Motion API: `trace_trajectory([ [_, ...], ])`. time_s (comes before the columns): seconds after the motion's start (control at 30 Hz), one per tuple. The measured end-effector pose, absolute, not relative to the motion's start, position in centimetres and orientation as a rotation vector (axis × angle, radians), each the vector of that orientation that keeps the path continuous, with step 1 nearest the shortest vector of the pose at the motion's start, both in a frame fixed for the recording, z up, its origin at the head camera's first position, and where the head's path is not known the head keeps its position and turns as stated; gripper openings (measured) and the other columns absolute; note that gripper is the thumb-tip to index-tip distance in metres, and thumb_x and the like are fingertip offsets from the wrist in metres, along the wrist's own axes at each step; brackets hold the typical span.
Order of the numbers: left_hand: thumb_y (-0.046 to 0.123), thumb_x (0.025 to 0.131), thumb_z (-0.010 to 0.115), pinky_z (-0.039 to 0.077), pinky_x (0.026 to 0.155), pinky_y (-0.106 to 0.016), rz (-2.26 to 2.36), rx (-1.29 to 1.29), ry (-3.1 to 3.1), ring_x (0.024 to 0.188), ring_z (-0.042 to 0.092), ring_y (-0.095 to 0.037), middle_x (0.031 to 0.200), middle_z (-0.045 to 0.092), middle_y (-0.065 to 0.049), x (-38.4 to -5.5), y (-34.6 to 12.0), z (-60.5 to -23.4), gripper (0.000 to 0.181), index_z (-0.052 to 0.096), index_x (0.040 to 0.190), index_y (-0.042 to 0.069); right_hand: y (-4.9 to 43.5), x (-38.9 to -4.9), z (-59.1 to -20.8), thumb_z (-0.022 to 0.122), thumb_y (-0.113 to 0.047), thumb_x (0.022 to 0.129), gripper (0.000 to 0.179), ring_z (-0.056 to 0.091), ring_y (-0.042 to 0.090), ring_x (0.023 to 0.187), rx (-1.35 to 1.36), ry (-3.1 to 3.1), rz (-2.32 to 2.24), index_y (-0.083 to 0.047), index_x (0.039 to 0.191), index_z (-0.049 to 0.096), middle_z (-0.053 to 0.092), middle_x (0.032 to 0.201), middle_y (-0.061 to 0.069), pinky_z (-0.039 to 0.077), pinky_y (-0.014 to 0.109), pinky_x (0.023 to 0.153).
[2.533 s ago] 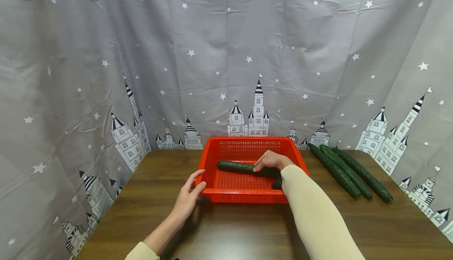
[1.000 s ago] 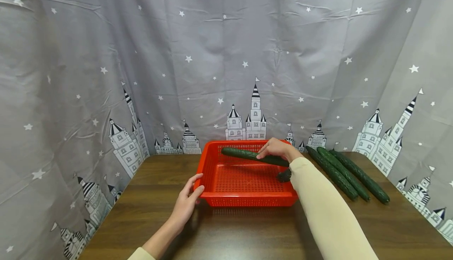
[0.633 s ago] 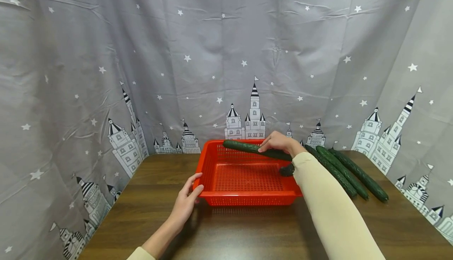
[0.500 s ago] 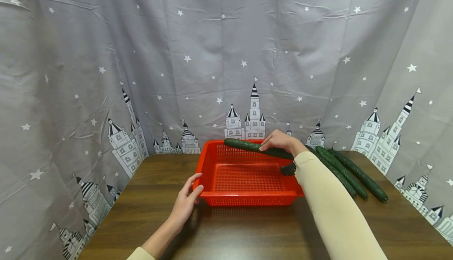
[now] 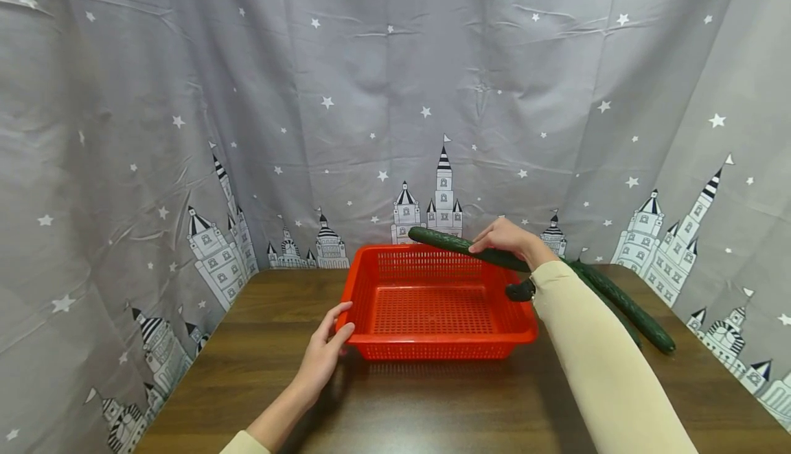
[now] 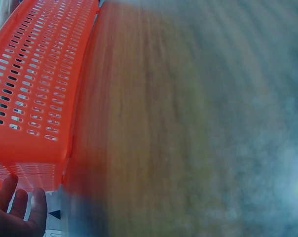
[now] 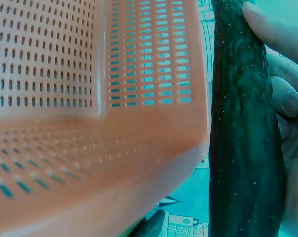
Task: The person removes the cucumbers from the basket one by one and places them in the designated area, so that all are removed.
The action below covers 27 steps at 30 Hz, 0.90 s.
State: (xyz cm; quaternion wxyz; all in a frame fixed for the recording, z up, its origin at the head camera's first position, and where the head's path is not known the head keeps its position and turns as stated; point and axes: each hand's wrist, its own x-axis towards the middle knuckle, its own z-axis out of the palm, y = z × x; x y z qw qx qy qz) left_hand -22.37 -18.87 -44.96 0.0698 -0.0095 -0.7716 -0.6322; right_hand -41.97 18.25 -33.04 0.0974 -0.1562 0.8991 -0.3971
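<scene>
In the head view, a long dark green cucumber (image 5: 439, 239) tilts above the back right of a red plastic basket (image 5: 432, 338), its left end higher. My right hand (image 5: 509, 241) pinches it from above near its middle. The right wrist view shows fingers and thumb around the cucumber (image 7: 245, 133), which is beside the basket wall (image 7: 154, 116). My left hand (image 5: 324, 347) rests at the basket's front left corner. In the left wrist view, its fingers (image 6: 38, 210) are fairly straight and spread against the basket's outside. The basket floor that shows holds nothing.
Cucumbers (image 5: 627, 308) lie side by side on the wooden table (image 5: 284, 303), right of the basket; my right sleeve (image 5: 599, 358) partly hides them. A black device (image 5: 520, 290) sits at my right wrist. A grey curtain (image 5: 371, 62) with stars and castles hangs behind.
My right hand has lifted the cucumber off the basket floor, then moved up and rightward with it past the back right rim. My left hand stays at the basket's corner.
</scene>
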Motion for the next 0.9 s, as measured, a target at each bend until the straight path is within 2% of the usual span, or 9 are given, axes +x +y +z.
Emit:
trace_trajectory([
  [0.1,0.023,0.102,0.059,0.05,0.078,-0.036,-1.898,-0.032,-2.32,0.094,0.057,-0.019,0.123,0.06,-0.017,-22.4,-18.9,-45.0,0.041,0.052,0.143,0.023,18.9,-41.7,-32.9,0.079,-0.022,0.085,0.039,0.061,0.023,0.109,-0.432,2.662,-1.184,-0.001,0.117,0.074,0.066,0.13,0.017,0.052,0.026,0.078],
  [0.2,0.023,0.102,0.059,0.05,0.078,-0.036,-1.898,-0.028,-2.322,0.094,0.057,-0.018,0.122,0.06,-0.017,-22.4,-19.0,-45.0,0.041,0.052,0.143,0.023,19.5,-41.5,-32.9,0.078,-0.022,0.086,0.039,0.055,0.03,0.126,-0.424,2.666,-1.184,0.0,0.118,0.073,0.063,0.135,0.019,0.051,0.034,0.093],
  [0.37,0.023,0.102,0.058,0.05,0.078,-0.035,-1.901,-0.011,-2.328,0.093,0.057,-0.018,0.123,0.06,-0.018,-22.3,-18.9,-45.0,0.041,0.052,0.143,0.024,20.5,-41.3,-33.1,0.076,-0.022,0.087,0.037,0.049,0.038,0.135,-0.42,2.683,-1.188,0.0,0.117,0.073,0.063,0.135,0.018,0.042,0.049,0.11],
  [0.63,0.023,0.103,0.058,0.05,0.078,-0.036,-1.898,-0.009,-2.331,0.093,0.057,-0.017,0.124,0.06,-0.017,-22.3,-18.9,-45.0,0.041,0.052,0.143,0.024,22.5,-40.5,-33.2,0.075,-0.023,0.088,0.042,0.041,0.043,0.14,-0.354,2.707,-1.192,0.004,0.119,0.071,0.061,0.136,0.022,0.036,0.054,0.113],
  [0.9,0.022,0.103,0.057,0.05,0.078,-0.036,-1.893,-0.012,-2.337,0.092,0.057,-0.016,0.122,0.06,-0.018,-22.5,-18.9,-44.9,0.041,0.051,0.144,0.023,24.5,-40.0,-33.7,0.074,-0.025,0.089,0.043,0.042,0.044,0.139,-0.27,2.736,-1.22,0.005,0.121,0.07,0.059,0.137,0.024,0.035,0.056,0.113],
])
